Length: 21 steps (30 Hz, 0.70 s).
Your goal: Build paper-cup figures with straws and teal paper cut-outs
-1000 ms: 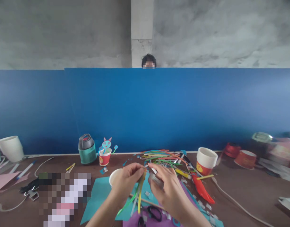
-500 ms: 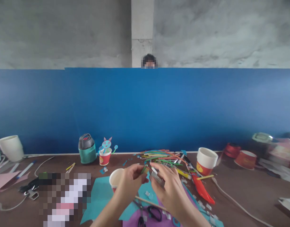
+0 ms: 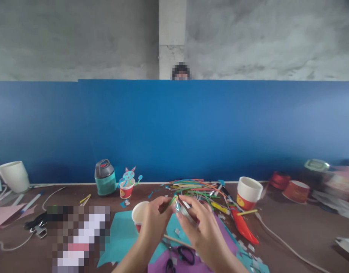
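Observation:
My left hand (image 3: 160, 212) is closed, its thumb and fingers pinching a small green piece (image 3: 173, 201) whose kind I cannot make out. Close by on the right, my right hand (image 3: 201, 220) grips a shiny greyish, see-through object (image 3: 186, 215), mostly covered by the fingers. The fingertips of both hands nearly meet. Beside my left wrist stands a paper cup (image 3: 140, 213), partly hidden. Under my hands lie a teal paper sheet (image 3: 120, 235), a purple sheet (image 3: 160, 261), black-handled scissors (image 3: 185, 255) and a thin wooden stick (image 3: 178, 241).
Behind my hands lies a pile of coloured pipe cleaners (image 3: 191, 185). A cup with a blue paper cat (image 3: 129, 175) stands beside a teal-and-black container (image 3: 105, 182). Stacked cups (image 3: 249, 189) and a red curved object (image 3: 246, 227) are on the right. A blue partition (image 3: 174, 129) borders the table.
My hands have come slightly closer together around the green piece. The shiny object in my right hand has tilted and now shows a bright glint at its tip.

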Motion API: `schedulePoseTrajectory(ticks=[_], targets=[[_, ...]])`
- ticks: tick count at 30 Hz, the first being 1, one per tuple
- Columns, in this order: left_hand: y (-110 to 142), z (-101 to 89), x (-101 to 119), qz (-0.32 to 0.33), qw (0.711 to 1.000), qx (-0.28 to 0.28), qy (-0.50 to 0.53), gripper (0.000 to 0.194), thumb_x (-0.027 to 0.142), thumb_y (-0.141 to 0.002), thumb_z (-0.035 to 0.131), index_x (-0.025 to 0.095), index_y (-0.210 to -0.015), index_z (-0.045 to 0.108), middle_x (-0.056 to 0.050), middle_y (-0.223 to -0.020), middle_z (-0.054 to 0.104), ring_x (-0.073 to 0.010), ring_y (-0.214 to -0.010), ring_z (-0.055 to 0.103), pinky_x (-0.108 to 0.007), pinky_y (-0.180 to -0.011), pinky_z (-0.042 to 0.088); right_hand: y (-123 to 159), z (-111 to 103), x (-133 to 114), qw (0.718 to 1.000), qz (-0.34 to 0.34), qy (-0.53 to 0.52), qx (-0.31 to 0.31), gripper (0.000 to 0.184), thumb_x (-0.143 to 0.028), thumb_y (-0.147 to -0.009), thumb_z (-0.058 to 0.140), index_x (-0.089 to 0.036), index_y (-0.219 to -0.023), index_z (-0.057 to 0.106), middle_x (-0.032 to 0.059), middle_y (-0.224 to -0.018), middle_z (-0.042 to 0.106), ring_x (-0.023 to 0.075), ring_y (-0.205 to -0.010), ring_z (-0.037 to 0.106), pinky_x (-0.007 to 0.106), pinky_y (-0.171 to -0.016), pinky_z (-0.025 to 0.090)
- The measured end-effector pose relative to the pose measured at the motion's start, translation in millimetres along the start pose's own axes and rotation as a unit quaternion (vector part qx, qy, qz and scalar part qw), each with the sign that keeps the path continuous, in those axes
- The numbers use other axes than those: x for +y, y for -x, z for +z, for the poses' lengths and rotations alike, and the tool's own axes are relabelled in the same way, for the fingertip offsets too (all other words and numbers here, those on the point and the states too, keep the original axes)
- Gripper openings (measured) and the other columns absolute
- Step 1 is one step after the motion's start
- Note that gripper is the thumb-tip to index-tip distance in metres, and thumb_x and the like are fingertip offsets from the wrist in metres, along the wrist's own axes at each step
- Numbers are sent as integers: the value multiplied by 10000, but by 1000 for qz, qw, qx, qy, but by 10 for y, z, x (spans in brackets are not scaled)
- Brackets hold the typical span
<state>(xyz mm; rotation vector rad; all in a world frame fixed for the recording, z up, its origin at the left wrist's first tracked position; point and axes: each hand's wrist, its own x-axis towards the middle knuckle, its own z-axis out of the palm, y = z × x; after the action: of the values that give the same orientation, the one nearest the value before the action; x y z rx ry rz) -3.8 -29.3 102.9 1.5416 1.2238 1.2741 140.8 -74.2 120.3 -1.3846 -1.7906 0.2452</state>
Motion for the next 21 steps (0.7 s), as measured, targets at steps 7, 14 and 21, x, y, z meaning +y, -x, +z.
schedulePoseTrajectory(ticks=[7, 14, 21], targets=[[-29, -91, 145, -114, 976, -74, 168, 322, 387, -580, 792, 125, -740, 695, -20, -643, 669, -144, -601, 629, -252, -618, 495, -72, -9, 99, 1000, 2, -16, 8, 365, -367, -820, 531, -210, -1141, 608, 48, -776, 691, 241, -819, 642, 393, -786, 485], [-11, -139, 130, -137, 951, -140, 238, 388, 436, -582, 809, 114, -754, 678, -23, -607, 650, -118, -564, 607, -241, -607, 493, -92, -12, 94, 1000, 18, -15, 1, 368, -368, -812, 528, -216, -1137, 608, 52, -810, 695, 253, -843, 630, 425, -811, 465], [-3, -126, 136, -138, 946, -150, 252, 376, 435, -599, 806, 118, -742, 663, -9, -578, 616, -100, -517, 567, -213, -532, 443, -107, -16, 96, 1000, 20, -17, -2, 359, -388, -815, 526, -227, -1124, 613, 41, -792, 699, 255, -846, 629, 410, -796, 469]])
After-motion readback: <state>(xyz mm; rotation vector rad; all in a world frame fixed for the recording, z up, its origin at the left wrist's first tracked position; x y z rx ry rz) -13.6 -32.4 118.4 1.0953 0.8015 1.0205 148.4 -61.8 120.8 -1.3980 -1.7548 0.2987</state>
